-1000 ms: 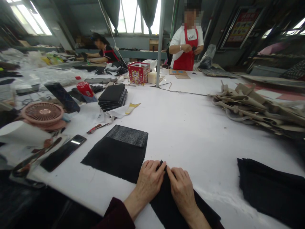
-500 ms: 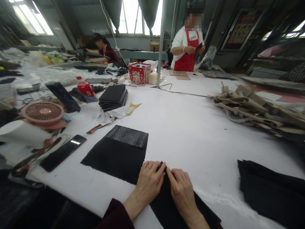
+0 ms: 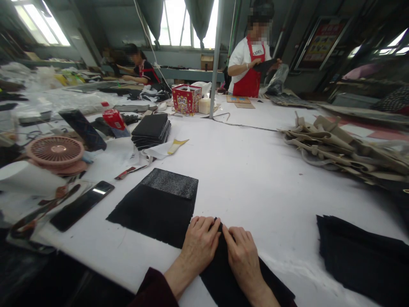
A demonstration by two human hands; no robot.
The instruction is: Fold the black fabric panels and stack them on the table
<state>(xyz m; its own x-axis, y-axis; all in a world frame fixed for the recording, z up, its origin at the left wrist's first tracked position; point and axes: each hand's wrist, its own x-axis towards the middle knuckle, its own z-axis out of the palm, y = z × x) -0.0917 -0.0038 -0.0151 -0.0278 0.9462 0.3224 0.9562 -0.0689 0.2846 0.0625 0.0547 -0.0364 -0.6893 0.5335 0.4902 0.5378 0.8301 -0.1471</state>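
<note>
A black fabric piece [image 3: 217, 273] lies on the white table in front of me, partly covered by my hands. My left hand [image 3: 201, 241] rests at its top end, with thumb and curled fingers closed on the edge. Close beside it, my right hand [image 3: 243, 251] presses its fingertips on the same edge, fingers bent and together. Just left of my left hand lies a flat black fabric stack [image 3: 153, 213] with a speckled grey strip [image 3: 172, 183] along its far side. Another black fabric stack [image 3: 361, 260] is at the right.
On the left are a smartphone [image 3: 82, 205], a pink fan [image 3: 56, 151] and folded black pieces [image 3: 151, 130]. A beige strip pile [image 3: 338, 147] is at the right. A metal pole [image 3: 215, 64] and a red box [image 3: 187, 99] stand farther back. A co-worker [image 3: 247, 64] stands across the table.
My hands keep nearly the same place on the black fabric piece. The standing co-worker's hands have moved apart with a dark piece between them. The view has shifted very slightly.
</note>
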